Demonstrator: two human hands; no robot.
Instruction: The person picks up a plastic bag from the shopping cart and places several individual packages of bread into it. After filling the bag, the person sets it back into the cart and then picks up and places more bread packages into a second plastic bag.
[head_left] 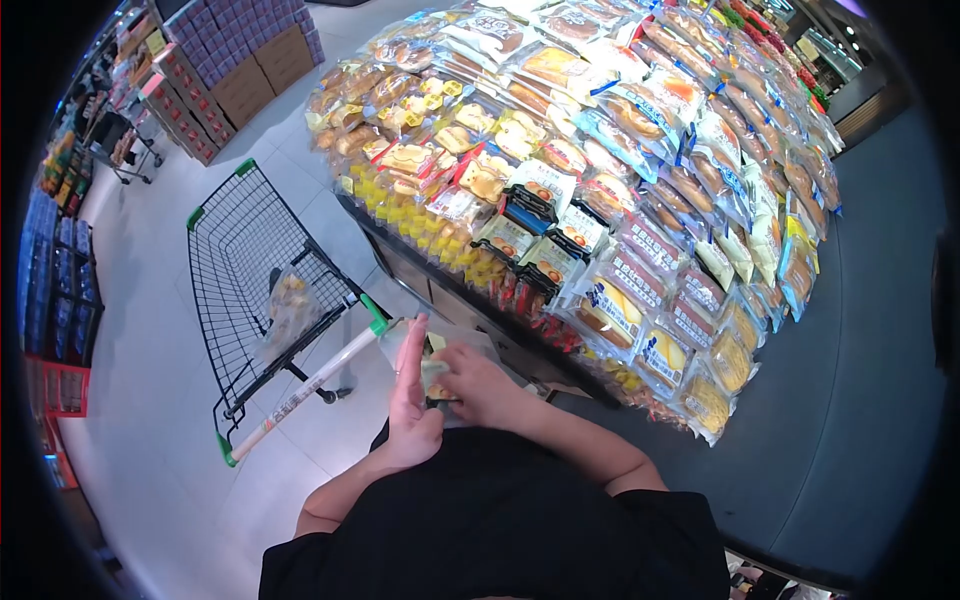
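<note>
My left hand [411, 405] is held upright in front of my body, its fingers stretched out straight along the near side of a clear plastic bag [477, 343]. My right hand [482, 385] faces it with bent fingers, closed at the bag. Small pale green and yellowish packages [434, 372] show between the hands, partly hidden by the fingers. Just left of the hands is the handle [300, 397] of a shopping cart [262, 250]. A second clear bag with yellowish items [290, 308] lies in the cart.
A display stand piled with packaged breads and cakes [610, 305] fills the right side, its dark edge close to my hands. Stacked cartons [250, 90] stand at the back left. Another cart [125, 148] and shelves of blue packs [62, 285] are farther left.
</note>
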